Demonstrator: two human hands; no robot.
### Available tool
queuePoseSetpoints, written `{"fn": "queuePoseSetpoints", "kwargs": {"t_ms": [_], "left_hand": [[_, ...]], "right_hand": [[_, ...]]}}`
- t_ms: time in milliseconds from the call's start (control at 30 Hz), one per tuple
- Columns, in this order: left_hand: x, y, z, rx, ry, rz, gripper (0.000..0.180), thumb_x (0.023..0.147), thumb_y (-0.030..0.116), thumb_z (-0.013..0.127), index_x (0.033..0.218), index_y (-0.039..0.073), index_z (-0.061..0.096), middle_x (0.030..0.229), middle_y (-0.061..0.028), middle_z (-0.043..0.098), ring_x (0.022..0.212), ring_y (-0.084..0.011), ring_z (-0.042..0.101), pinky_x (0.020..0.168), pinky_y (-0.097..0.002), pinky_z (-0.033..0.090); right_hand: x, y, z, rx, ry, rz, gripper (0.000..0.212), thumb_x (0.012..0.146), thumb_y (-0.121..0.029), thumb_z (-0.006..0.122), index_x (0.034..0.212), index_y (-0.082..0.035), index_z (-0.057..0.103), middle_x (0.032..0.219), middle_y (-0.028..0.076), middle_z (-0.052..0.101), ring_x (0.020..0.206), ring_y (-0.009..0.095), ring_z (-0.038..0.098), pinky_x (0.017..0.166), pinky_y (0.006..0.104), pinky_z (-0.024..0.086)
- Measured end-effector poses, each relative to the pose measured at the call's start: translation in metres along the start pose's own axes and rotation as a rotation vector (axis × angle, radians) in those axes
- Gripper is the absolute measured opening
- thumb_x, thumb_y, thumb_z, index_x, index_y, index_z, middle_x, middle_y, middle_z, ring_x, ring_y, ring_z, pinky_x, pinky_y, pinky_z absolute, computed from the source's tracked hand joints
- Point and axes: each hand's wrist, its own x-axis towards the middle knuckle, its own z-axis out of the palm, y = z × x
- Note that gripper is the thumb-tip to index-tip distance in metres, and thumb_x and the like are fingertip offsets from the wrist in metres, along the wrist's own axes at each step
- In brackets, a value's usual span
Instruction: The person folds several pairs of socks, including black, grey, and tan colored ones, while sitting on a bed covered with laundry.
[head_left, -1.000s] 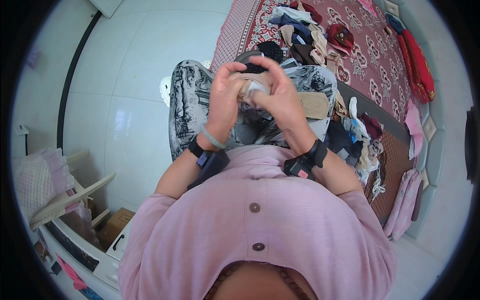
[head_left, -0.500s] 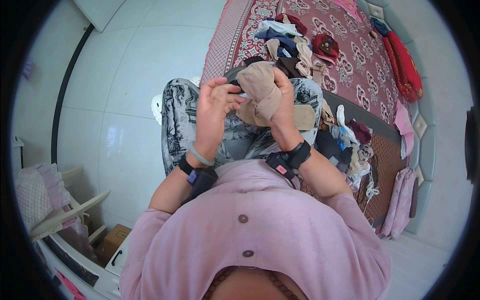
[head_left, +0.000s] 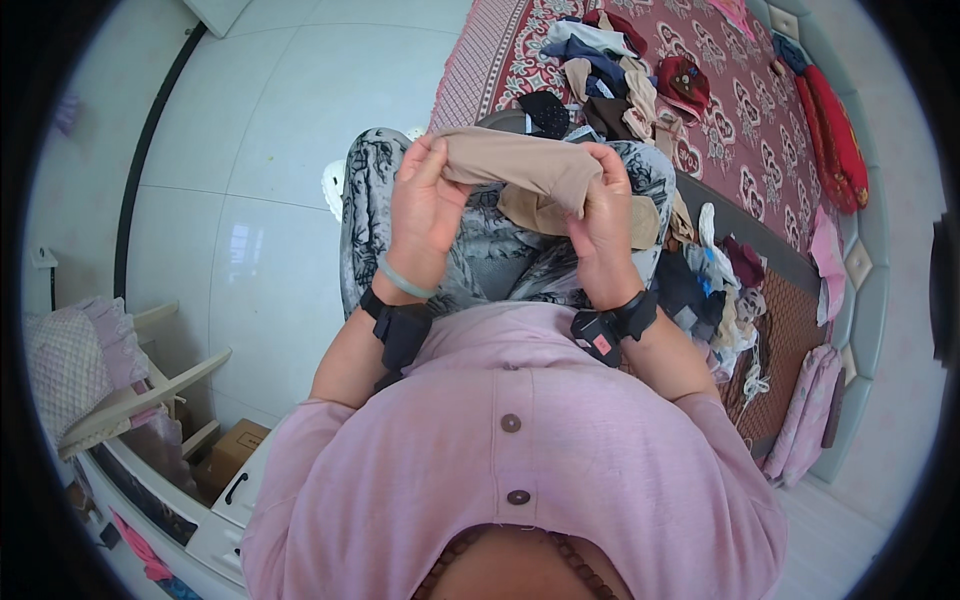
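Stretched out flat between my two hands, above my lap, is a beige sock (head_left: 515,158). My left hand (head_left: 425,205) pinches one end between thumb and fingers. Around the other end, my right hand (head_left: 605,220) is closed, with the fabric bunched at its fingers. Below it, a second beige sock-like piece (head_left: 537,211) lies across my patterned trousers (head_left: 445,270). Its right part shows beyond my right hand. Past my knees lies a dark dotted cloth piece (head_left: 545,113).
A pile of mixed clothing (head_left: 600,75) and a dark red cap (head_left: 683,85) lie on the red patterned bed cover (head_left: 735,110). More small garments (head_left: 715,290) are heaped at my right. A white chair (head_left: 150,400) stands at the left on the tiled floor (head_left: 265,260).
My left hand has come from open fingers to gripping the sock's end. The sock, bunched over my right hand before, is now pulled out lengthwise between both hands.
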Motion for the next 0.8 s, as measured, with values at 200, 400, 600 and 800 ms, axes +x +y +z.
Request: {"fn": "queuePoseSetpoints", "kwargs": {"t_ms": [200, 400, 600, 800], "left_hand": [[0.001, 0.012, -0.003, 0.039, 0.102, 0.113, 0.013, 0.1, 0.015, 0.053, 0.107, 0.005, 0.055, 0.111, -0.0106, 0.064, 0.101, -0.0221, 0.064, 0.088, -0.0394, 0.054], [0.004, 0.019, 0.003, 0.087, 0.114, 0.169, 0.013, 0.099, 0.015, 0.055, 0.106, 0.004, 0.056, 0.108, -0.01, 0.064, 0.101, -0.0219, 0.062, 0.091, -0.038, 0.052], [-0.002, 0.02, 0.004, 0.236, 0.265, 0.136, 0.011, 0.099, 0.017, 0.057, 0.106, 0.008, 0.057, 0.098, -0.0034, 0.062, 0.084, -0.011, 0.058, 0.071, -0.0244, 0.048], [-0.006, -0.004, 0.027, 0.542, 0.119, 0.061, 0.013, 0.1, 0.02, 0.057, 0.104, 0.008, 0.056, 0.087, 0.0015, 0.059, 0.066, -0.0028, 0.05, 0.055, -0.0171, 0.039]], "right_hand": [[-0.006, -0.021, -0.011, 0.001, 0.048, 0.047, 0.02, 0.087, 0.007, 0.053, 0.105, -0.002, 0.059, 0.097, 0.006, 0.065, 0.084, 0.013, 0.065, 0.074, 0.0261, 0.054], [-0.012, -0.036, -0.026, -0.034, 0.049, 0.02, 0.018, 0.087, 0.004, 0.061, 0.103, -0.002, 0.06, 0.095, 0.006, 0.066, 0.085, 0.013, 0.065, 0.076, 0.0262, 0.054], [-0.024, -0.046, -0.042, -0.057, 0.018, 0.007, 0.017, 0.085, 0.004, 0.064, 0.1, -0.004, 0.06, 0.09, 0.003, 0.066, 0.078, 0.009, 0.063, 0.07, 0.0227, 0.051], [-0.028, -0.078, -0.07, -0.06, 0.084, -0.004, 0.014, 0.086, 0.001, 0.063, 0.099, -0.004, 0.06, 0.088, 0.001, 0.066, 0.075, 0.007, 0.062, 0.064, 0.0198, 0.047]]}}
